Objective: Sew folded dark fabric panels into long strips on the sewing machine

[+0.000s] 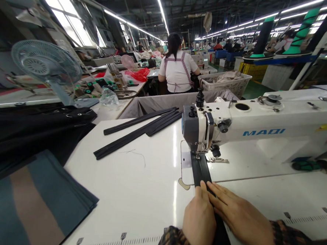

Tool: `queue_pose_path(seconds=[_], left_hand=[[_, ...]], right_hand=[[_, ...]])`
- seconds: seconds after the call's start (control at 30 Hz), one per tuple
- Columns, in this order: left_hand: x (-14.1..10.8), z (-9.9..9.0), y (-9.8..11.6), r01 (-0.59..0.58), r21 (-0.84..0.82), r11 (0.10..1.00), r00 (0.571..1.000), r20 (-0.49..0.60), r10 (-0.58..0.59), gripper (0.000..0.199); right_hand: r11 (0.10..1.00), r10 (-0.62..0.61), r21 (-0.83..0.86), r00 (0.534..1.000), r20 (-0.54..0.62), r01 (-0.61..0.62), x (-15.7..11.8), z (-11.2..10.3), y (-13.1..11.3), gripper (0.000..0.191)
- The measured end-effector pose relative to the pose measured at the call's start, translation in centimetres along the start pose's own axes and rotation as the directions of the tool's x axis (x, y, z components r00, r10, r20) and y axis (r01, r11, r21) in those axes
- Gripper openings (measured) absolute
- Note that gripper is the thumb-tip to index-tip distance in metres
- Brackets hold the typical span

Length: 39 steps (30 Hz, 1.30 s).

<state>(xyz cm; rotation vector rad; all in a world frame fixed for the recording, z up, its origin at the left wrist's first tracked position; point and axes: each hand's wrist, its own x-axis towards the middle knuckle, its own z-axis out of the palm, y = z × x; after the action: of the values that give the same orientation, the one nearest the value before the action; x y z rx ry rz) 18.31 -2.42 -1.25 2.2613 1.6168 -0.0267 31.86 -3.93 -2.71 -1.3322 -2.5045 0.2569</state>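
A black fabric strip [202,171] runs from under the presser foot of the white sewing machine [259,132] toward me. My left hand [200,217] is closed on the strip, its fingers curled and its fingertips pressing the fabric in front of the needle area. From the right, my right hand [241,216] grips the same strip, fingers close together and tips beside those of the left; its thumb is hidden. Beyond my hands, the strip hangs toward my lap. Several folded black strips [135,135] lie on the white table [114,197], left of the machine head.
Blue-and-brown fabric panels [39,200] and dark cloth [32,133] lie at the left. A fan [46,63] stands behind them. Ahead, a person [179,68] sits facing away near a white basket [227,82]. Thread cones [301,35] rise at the right.
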Motion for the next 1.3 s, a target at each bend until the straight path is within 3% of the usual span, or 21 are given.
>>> queue_pose_path(seconds=[0.27, 0.77, 0.97, 1.07, 1.17, 1.3], left_hand=[[1.0, 0.2, -0.1, 0.068, -0.071, 0.995, 0.998, -0.006, -0.068, 0.047], [4.2, -0.6, -0.4, -0.004, -0.071, 0.997, 0.992, -0.13, -0.005, 0.044], [1.1, 0.1, -2.1, -0.106, -0.117, 0.987, 0.99, -0.1, 0.095, 0.06], [-0.9, 0.0, -3.4, -0.225, -0.195, 0.955, 0.969, -0.148, 0.198, 0.06], [-1.5, -0.5, -4.1, -0.327, -0.219, 0.919, 0.931, -0.241, 0.274, 0.048], [-1.2, -0.5, -4.2, -0.476, -0.075, 0.876, 0.822, -0.391, 0.413, 0.029]], right_hand=[[0.999, 0.049, -0.003, 0.999, 0.022, -0.049, 1.1, 0.0, 0.5, 0.044], [0.997, 0.067, 0.03, 0.997, -0.025, -0.066, 4.1, 0.5, 2.4, 0.048], [0.997, 0.058, -0.041, 0.998, -0.022, -0.059, 1.3, 0.7, 0.5, 0.051], [0.994, 0.012, -0.106, 1.0, -0.029, -0.015, -0.5, 0.6, -0.6, 0.054], [0.988, -0.022, -0.151, 0.989, -0.144, 0.0, -1.0, 1.0, -1.2, 0.043], [0.975, -0.112, -0.22, 0.924, -0.365, 0.031, -0.9, 2.4, -1.7, 0.032]])
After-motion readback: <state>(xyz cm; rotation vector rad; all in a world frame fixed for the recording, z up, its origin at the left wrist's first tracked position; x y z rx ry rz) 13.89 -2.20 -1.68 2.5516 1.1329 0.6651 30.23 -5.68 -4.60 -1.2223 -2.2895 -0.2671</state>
